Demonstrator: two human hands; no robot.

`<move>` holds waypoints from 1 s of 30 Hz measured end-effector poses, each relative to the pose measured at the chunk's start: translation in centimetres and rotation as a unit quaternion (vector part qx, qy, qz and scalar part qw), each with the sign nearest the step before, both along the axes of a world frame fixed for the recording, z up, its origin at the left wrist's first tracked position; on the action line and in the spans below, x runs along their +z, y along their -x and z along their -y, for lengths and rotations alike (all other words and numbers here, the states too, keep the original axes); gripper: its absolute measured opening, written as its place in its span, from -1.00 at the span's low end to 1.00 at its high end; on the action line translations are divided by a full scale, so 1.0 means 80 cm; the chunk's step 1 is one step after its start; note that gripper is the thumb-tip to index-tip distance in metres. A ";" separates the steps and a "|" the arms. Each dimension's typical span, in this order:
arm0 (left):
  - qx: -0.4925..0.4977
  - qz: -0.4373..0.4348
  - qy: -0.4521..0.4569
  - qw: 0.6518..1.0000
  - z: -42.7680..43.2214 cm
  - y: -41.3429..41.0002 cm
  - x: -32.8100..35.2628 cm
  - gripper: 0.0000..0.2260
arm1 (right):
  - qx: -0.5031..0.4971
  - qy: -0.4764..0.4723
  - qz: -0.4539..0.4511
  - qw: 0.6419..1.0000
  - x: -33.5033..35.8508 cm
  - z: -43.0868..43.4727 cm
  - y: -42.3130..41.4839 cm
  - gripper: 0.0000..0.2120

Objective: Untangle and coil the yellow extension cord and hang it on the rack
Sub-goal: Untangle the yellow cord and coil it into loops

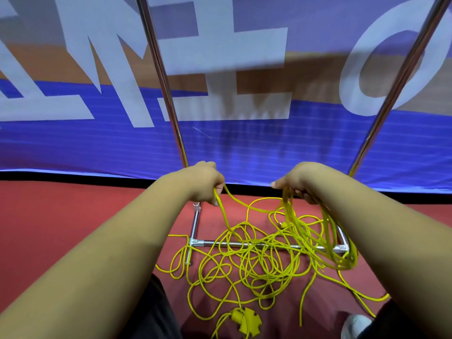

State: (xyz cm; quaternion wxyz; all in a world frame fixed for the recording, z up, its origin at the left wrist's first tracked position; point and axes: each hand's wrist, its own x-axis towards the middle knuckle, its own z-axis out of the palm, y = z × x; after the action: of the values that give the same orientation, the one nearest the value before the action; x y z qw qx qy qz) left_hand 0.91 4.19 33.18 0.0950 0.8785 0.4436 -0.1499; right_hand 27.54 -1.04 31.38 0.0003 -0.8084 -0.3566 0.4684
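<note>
The left hand (205, 184) is curled tight around a single strand of the yellow extension cord (289, 209), thumb and fingers closed on it. The right hand (300, 182) is also closed, gripping a bundle of several gathered loops. Both hands are raised in front of the body, near each other but apart. The strand in the left hand runs across and down into the pile, while the right hand's loops hang down and to the right, draping over the rack's corner.

Most of the cord lies in a loose tangle on the red floor (73, 216), spread over and around the low crossbar of the chrome rack (212, 243) (its two shiny uprights rise past the hands). The cord's yellow socket block (247, 320) lies on the floor at the near edge. Behind the rack hangs a blue banner (244, 148) with large white letters. A white shoe (355, 325) shows at the lower right.
</note>
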 end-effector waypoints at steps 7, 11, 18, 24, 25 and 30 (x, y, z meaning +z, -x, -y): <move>0.001 0.020 0.086 0.996 -0.002 0.002 -0.002 -0.69 | -0.039 -0.194 0.078 0.977 -0.010 -0.005 -0.010 -0.54; 0.001 0.076 0.162 0.984 0.009 -0.004 0.002 -0.71 | -0.204 -0.302 -0.127 0.923 -0.025 -0.010 -0.010 -0.74; 0.105 0.371 0.287 0.877 0.017 -0.015 0.015 -0.80 | -0.211 -0.307 -0.262 0.890 -0.021 -0.006 0.008 -0.76; 0.180 0.448 0.345 0.805 0.020 -0.017 0.026 -0.68 | -0.199 -0.330 -0.265 0.884 -0.020 -0.007 0.016 -0.78; 0.181 0.453 0.350 0.800 0.021 -0.019 0.027 -0.67 | -0.201 -0.331 -0.269 0.882 -0.020 -0.007 0.016 -0.81; 0.249 0.489 0.393 0.738 0.023 -0.029 0.026 -0.61 | -0.212 -0.320 -0.307 0.871 -0.020 -0.006 0.017 -0.92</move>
State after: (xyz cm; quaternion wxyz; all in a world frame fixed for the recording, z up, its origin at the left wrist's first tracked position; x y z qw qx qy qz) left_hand 3.25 2.37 35.24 0.6692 0.5738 0.4413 0.1681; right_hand 26.17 -0.59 29.76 0.4671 -0.6361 -0.2893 0.5418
